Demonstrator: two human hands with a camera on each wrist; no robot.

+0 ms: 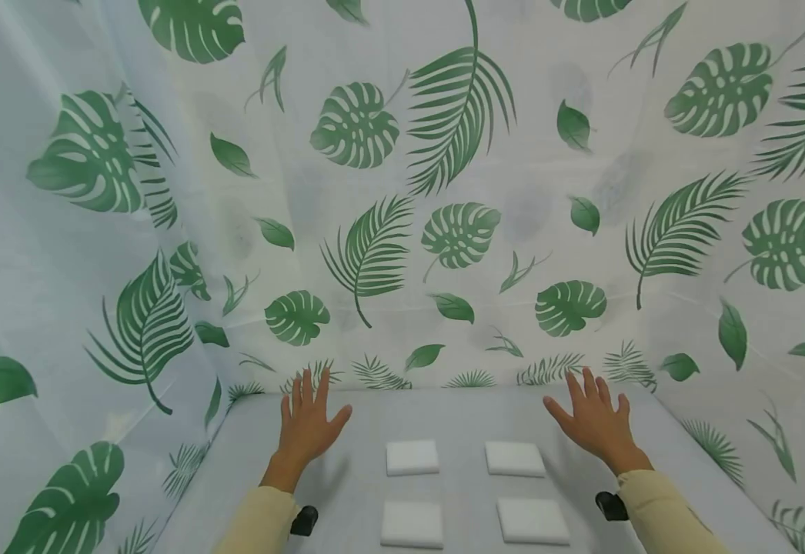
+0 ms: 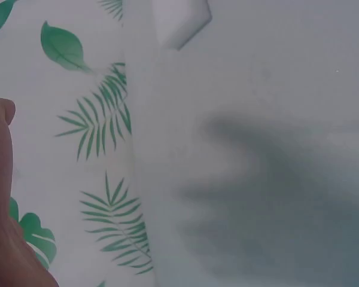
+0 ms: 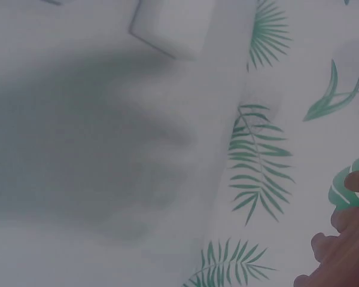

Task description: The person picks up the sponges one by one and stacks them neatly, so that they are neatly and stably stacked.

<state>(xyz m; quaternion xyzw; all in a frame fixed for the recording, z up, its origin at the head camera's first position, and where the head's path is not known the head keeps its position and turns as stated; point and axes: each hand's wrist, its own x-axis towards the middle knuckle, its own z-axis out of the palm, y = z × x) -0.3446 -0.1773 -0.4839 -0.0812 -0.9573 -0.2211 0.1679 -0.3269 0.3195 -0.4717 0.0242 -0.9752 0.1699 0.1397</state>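
My left hand (image 1: 307,425) is held over the left part of the table, fingers spread and straight, with nothing in it. On the other side my right hand (image 1: 598,425) has the same spread, straight fingers and is likewise bare. Between them, flat white square pads lie in two rows: a far left pad (image 1: 412,458), a far right pad (image 1: 515,458), a near left pad (image 1: 412,525) and a near right pad (image 1: 532,521). Each wrist view shows the hand's blurred shadow on the tabletop, with part of a white pad (image 2: 180,23) at the top edge.
The pale grey tabletop (image 1: 472,415) meets a white curtain (image 1: 389,346) with green leaf prints at its back edge. Similar leaf-printed sheeting hangs along the left and right sides. A small black device (image 1: 303,521) sits by the left cuff, another black device (image 1: 611,506) by the right.
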